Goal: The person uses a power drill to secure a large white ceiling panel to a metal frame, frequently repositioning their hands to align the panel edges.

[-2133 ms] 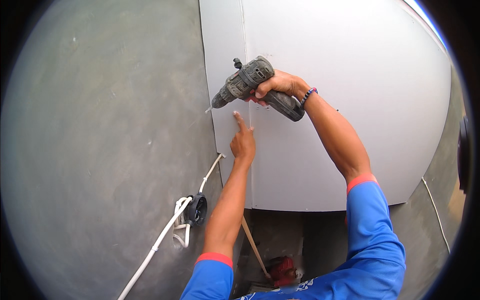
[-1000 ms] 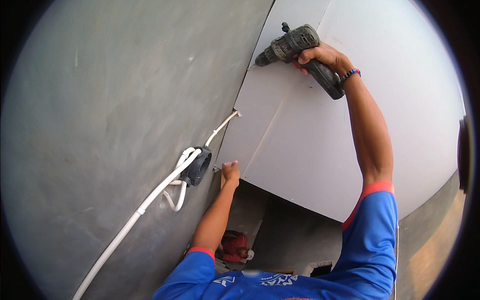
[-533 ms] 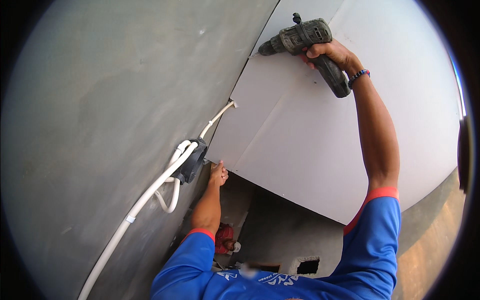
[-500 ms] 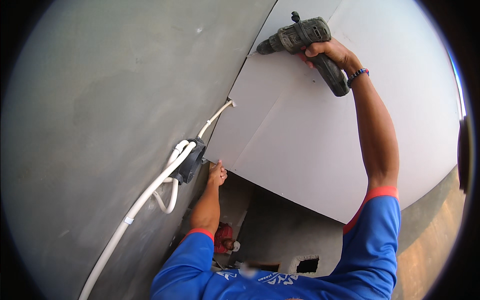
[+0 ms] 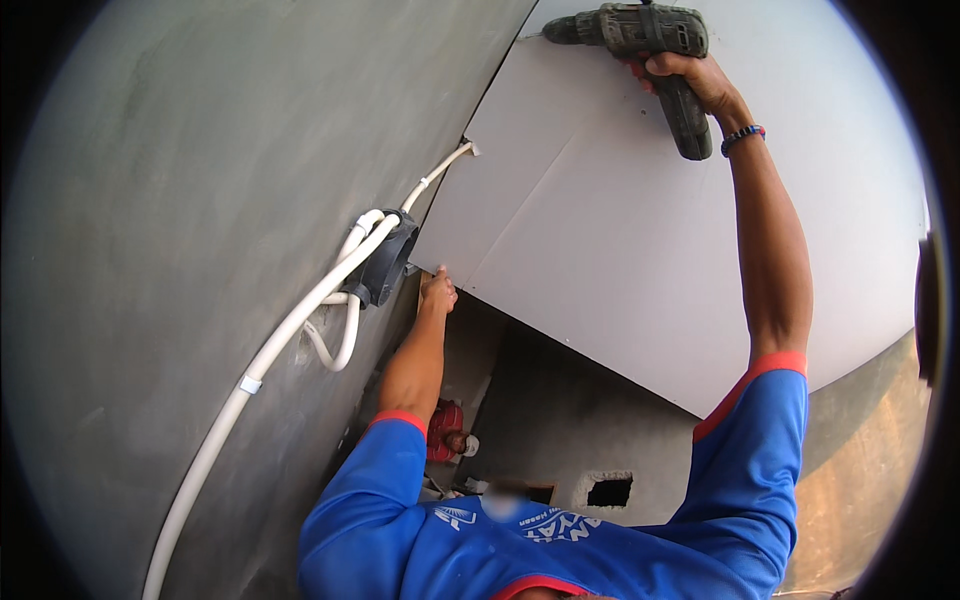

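A dark, dusty cordless drill [image 5: 655, 35] is in my right hand [image 5: 698, 82], with my fingers wrapped round its grip near the trigger. Its chuck points left, and the bit is at the far left edge of a large pale board [image 5: 600, 220], close to where the board meets the grey wall. Lower down, my left hand [image 5: 438, 290] is closed at the board's near edge, thumb up on the face and the other fingers curled. A wooden piece shows just beside that hand.
The grey wall [image 5: 200, 200] on the left carries a black junction box [image 5: 385, 262] with white conduits [image 5: 300, 310] clipped along it. Far below stands another person in red [image 5: 446, 432] with a pale cap. A rectangular opening [image 5: 608, 490] shows in a wall beyond.
The drill and my right hand now appear higher and slightly right in the picture. The board, conduits and left hand also sit higher as the view shifts; the left hand stays at the edge.
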Available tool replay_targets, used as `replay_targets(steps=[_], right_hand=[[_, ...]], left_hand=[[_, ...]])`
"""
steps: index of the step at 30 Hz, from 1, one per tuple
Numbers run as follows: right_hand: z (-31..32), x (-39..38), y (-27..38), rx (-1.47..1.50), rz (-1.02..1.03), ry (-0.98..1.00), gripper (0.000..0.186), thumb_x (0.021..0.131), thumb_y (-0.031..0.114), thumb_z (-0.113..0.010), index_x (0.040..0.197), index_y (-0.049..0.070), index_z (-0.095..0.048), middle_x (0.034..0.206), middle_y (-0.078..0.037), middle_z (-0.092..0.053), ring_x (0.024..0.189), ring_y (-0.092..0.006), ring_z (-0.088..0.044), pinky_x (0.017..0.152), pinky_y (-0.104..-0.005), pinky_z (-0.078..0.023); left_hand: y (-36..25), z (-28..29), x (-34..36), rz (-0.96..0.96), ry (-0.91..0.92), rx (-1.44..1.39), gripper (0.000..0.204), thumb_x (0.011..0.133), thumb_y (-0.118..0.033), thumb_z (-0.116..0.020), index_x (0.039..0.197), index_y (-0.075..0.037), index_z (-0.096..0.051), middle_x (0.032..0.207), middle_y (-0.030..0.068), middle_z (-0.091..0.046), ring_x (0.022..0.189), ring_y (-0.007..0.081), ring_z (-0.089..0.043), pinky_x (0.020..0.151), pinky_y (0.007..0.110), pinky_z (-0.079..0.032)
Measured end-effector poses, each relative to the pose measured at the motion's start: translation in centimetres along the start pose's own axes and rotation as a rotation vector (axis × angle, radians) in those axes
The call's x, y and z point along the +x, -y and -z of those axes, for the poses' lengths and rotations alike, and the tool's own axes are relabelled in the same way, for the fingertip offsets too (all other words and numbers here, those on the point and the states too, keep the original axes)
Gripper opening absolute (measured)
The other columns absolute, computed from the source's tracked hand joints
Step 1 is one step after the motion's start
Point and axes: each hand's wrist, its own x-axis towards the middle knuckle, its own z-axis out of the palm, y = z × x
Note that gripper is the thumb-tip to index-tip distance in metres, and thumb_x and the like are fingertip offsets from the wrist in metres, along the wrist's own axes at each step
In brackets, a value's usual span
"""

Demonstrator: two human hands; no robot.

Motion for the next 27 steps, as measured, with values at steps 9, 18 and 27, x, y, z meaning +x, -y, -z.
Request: replay_targets(steps=[9,18,27], right_hand=[[4.2,-1.0,-2.6,0.233,0.004,-0.172,0.037,0.077,0.026,-0.07,0.106,0.004,-0.061,0.093,-0.01,-0.066,0.075,-0.0173,-0.064,0.07,-0.0321,-0.055],[4.4,-1.5,-4.1,0.182,-0.023,-0.228,0.033,0.078,0.023,-0.07,0.104,0.004,-0.065,0.088,-0.01,-0.067,0.074,-0.0165,-0.066,0.07,-0.0321,-0.056],[3.6,-2.1,-1.7,0.284,0.001,-0.263,0.024,0.075,0.009,-0.068,0.097,0.0,-0.063,0.085,-0.011,-0.065,0.075,-0.0208,-0.063,0.07,-0.0399,-0.056]], left_hand=[[-0.1,0.7,1.0,-0.013,0.059,0.026,0.041,0.094,-0.037,-0.064,0.067,-0.012,-0.046,0.054,-0.0023,-0.041,0.037,0.0117,-0.033,0.037,0.029,-0.024],[1.4,-1.6,-0.5,-0.119,-0.108,0.157,0.03,0.094,-0.027,-0.064,0.074,-0.009,-0.05,0.064,0.0026,-0.053,0.046,0.0144,-0.048,0.043,0.033,-0.039],[5.3,-6.4,-8.7,-0.69,-0.256,0.542,0.05,0.091,-0.012,-0.064,0.13,0.011,-0.041,0.115,0.0242,-0.06,0.1,0.0322,-0.063,0.089,0.039,-0.05]])
